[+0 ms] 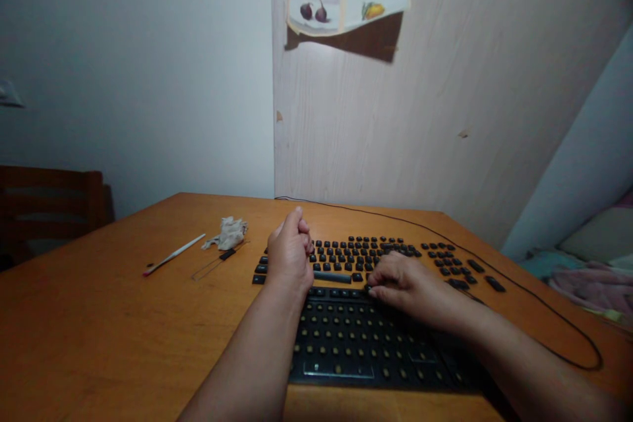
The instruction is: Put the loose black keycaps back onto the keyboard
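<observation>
A black keyboard (346, 336) lies near the table's front edge, most of its keys bare down to pale stems. Dark keycaps (341, 293) sit along its far row. My right hand (400, 283) is over that row, thumb and forefinger pinched on a small black keycap, mostly covered by the fingertips. Left of it, my left hand (291, 247) is raised above the keyboard's far left corner with its fingers curled closed; whatever it holds, if anything, is hidden. Loose keycaps (346, 254) are laid out in rows behind the keyboard, with a long space bar (332, 277) among them.
On the left of the wooden table (113, 316) are a white brush-like stick (178, 253), a crumpled grey cloth (231, 233) and a wire keycap puller (215, 264). A black cable (544, 300) loops along the right side. A chair (49, 201) stands at far left.
</observation>
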Available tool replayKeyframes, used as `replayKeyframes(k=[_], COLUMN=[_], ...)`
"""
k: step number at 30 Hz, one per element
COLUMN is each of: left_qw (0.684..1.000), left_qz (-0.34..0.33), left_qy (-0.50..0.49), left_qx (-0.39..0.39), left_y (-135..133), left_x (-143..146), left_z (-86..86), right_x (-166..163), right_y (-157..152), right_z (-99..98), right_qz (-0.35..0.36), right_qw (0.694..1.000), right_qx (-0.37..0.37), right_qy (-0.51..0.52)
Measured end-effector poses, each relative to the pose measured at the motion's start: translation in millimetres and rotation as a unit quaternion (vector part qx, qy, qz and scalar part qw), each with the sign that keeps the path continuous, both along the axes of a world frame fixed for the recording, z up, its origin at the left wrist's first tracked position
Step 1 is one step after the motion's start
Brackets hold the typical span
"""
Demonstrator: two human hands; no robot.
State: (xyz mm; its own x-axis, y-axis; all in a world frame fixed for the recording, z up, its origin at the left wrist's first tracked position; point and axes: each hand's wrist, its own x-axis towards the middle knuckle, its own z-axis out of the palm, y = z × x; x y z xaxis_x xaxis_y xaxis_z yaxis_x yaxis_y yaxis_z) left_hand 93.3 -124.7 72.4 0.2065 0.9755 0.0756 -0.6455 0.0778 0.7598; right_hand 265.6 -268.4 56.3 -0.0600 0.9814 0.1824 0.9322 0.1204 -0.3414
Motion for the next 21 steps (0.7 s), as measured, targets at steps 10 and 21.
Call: replayKeyframes(k=[10,21], left_qw=[1.0,1.0], left_qz=[-0.006,0.0], left_qy=[0.004,0.001], left_qx=[-0.007,-0.004], left_y=[-1.5,-1.1], left_x=[-0.9,1.2], left_z=[1.9,0.4], right_x=[-2.2,-5.9], right_y=[5.1,5.3], right_z=[-6.1,-4.9], right_qz=[-0.003,0.002], right_qw=[0.999,0.999], right_qx=[-0.019,-0.025], right_qy=[0.033,0.031])
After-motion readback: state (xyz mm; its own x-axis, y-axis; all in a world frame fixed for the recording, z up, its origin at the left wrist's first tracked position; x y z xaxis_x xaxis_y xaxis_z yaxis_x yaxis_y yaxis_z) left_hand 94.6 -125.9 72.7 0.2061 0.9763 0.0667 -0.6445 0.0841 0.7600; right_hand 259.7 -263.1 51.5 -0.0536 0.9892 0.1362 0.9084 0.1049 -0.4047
